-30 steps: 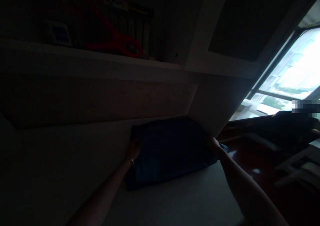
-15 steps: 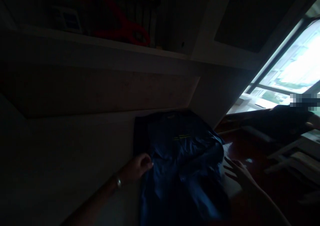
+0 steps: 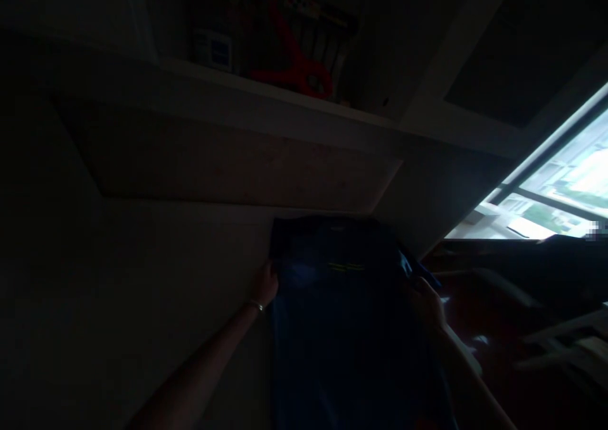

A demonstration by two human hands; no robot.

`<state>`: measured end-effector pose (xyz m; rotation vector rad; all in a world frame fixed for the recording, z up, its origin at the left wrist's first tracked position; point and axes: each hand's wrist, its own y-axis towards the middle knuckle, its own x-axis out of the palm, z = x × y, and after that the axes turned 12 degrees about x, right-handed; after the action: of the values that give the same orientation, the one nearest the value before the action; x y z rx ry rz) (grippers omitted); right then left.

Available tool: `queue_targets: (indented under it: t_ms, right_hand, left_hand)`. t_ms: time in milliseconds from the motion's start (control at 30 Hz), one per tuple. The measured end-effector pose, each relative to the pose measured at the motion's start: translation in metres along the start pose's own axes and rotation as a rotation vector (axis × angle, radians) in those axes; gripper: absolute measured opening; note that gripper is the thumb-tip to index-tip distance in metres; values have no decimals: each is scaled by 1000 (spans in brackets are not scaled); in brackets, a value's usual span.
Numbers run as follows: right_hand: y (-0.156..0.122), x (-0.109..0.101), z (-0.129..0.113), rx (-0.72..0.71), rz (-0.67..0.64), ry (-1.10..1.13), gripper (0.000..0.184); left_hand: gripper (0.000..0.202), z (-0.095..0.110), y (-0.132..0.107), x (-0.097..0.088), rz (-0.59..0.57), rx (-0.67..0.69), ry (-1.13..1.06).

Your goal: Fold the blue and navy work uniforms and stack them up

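A dark blue, slightly shiny garment (image 3: 351, 328) lies spread out on the pale surface, with two short yellow lines across its upper part. Its exact kind is hard to make out in the dim light. My left hand (image 3: 266, 282), with a bracelet at the wrist, is closed on the garment's left edge near the top. On the opposite side, my right hand (image 3: 427, 298) grips the right edge, where a bit of cloth sticks outward. The fingertips of both hands are partly lost in shadow.
Above the surface runs a shelf (image 3: 275, 94) with a red spring clamp (image 3: 304, 69) and a small white box (image 3: 213, 50). A brownish panel (image 3: 247, 164) stands behind the garment. At right are a bright window (image 3: 570, 189), a dark figure of a person (image 3: 565, 265) and a reddish floor.
Both hands have moved up to the garment's sides and closed on its edges; the right one was spread open beside it. The wrinkled cloth is now flatter. The view has shifted left.
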<state>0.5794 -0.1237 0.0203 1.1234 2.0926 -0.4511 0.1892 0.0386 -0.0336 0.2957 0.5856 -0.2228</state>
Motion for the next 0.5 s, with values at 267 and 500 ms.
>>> queue_targets:
  t_ms: [267, 500]
  right_hand:
    - [-41, 108, -52, -380, -222, -272, 70]
    - [-124, 213, -152, -652, -526, -382, 44]
  left_hand:
    - [37, -101, -37, -159, 262, -303, 35]
    - [36, -160, -73, -304, 498, -480, 314]
